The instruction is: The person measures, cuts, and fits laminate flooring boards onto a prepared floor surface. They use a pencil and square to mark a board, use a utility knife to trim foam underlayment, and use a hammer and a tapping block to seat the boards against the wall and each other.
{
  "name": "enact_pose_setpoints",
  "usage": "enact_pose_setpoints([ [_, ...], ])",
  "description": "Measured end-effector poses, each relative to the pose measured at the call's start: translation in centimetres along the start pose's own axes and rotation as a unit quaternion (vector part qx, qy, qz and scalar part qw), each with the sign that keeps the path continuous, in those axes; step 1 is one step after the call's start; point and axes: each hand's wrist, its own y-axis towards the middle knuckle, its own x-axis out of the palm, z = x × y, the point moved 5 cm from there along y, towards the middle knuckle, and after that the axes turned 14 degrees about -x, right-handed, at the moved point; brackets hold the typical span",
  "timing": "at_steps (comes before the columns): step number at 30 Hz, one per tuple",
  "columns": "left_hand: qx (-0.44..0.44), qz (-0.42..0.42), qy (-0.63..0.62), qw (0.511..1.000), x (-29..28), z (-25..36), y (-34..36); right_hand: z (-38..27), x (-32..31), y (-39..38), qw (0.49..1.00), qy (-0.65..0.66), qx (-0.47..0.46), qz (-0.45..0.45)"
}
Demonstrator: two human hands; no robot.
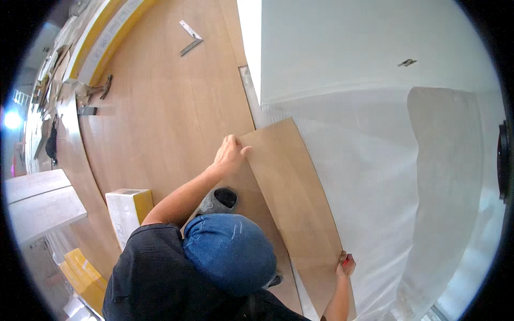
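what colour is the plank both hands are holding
Light tan wood-grain, matching the laid floor; the plank shows best in the head view.

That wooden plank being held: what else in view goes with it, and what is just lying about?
In hand: plank, left hand at its far end, right hand at its near end, white underlay sheet, laid wood floor.

Lying about: metal square, hammer, white and yellow box.
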Motion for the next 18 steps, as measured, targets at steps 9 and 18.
enact_pose_setpoints([
  [9, 0.004, -0.144, 0.031, 0.989, 5.2, -0.3, 5.2, -3.5, 5.1, 2.9, 1.0, 0.024, -0.014, -0.011],
  [18, 0.037, -0.111, 0.138, 0.984, 4.1, 0.4, 5.5, 0.9, 11.4, 2.5, 0.996, 0.084, 0.007, 0.037],
])
